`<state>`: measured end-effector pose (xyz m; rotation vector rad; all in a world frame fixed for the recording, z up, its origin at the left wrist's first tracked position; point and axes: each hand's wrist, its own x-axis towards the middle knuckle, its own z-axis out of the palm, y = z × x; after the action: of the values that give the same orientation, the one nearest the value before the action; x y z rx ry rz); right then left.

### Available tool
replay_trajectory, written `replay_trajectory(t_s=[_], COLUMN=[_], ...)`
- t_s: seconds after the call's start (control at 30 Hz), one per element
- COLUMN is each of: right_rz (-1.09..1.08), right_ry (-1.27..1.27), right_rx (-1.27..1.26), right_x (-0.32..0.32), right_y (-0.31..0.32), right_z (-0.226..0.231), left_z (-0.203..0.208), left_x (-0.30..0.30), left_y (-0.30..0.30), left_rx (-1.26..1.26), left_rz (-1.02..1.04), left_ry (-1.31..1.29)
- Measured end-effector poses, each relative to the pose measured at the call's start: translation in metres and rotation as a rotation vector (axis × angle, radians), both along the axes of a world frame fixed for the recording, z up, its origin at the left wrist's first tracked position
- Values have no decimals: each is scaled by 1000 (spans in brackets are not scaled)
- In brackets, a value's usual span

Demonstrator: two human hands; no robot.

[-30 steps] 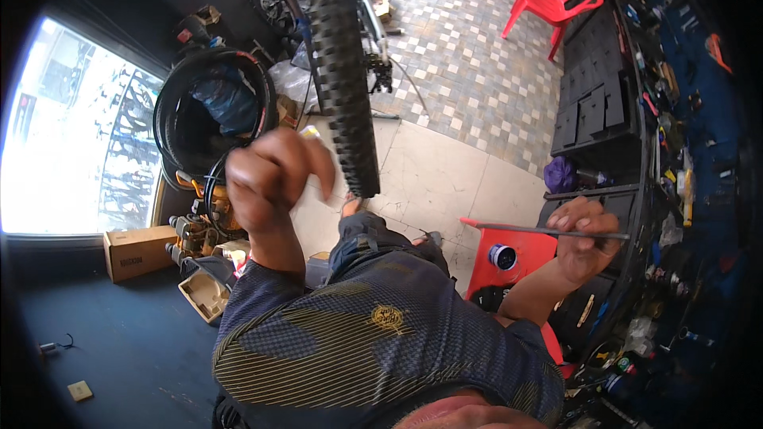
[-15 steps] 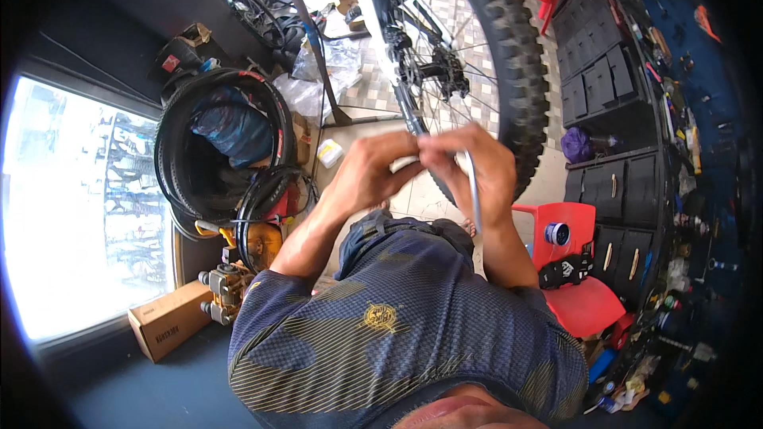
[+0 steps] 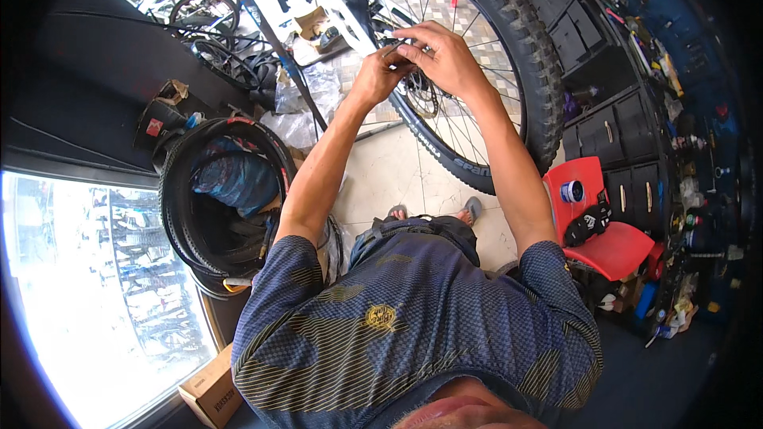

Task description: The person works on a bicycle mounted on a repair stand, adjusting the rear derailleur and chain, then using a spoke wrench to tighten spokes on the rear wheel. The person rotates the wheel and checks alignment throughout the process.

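The left hand (image 3: 380,78) bends in with its fingertips bunched, and the right hand (image 3: 447,59) curls to meet it; whether either pinches a small part I cannot tell (the fingers cover whatever is between them). Both are at the hub area of the wheel (image 3: 536,44), which is ahead of the person and just right of the white frame (image 3: 343,12). For close work here, I would brace one hand, let the other's fingertips do the fine moving, and keep skin off the brake disc (image 3: 429,103) and spokes.

Around the wheel, from the left: the tyres (image 3: 175,214) are well apart from it, then the pole (image 3: 253,11) and plastic (image 3: 322,83), nearer. Right of it are the tub (image 3: 571,191) on the chair (image 3: 610,253) and the drawers (image 3: 592,137). The pole probably limits elbow room on the left; the wheel's own rim crowds the right forearm.
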<state>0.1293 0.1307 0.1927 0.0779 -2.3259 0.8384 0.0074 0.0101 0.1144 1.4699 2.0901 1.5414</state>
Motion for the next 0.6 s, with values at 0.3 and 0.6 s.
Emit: replay_trajectory(t_s=[0.3, 0.6], right_rz=[1, -42], right_ry=[-60, -132], right_rx=[-40, -3], right_x=[-5, -14], right_y=[0, -1], right_z=[-13, -6], left_z=[-20, -19], left_x=[-7, -11], left_y=[1, -1], left_rx=[50, -73], left_rz=[-39, -1], left_ry=[-6, -42])
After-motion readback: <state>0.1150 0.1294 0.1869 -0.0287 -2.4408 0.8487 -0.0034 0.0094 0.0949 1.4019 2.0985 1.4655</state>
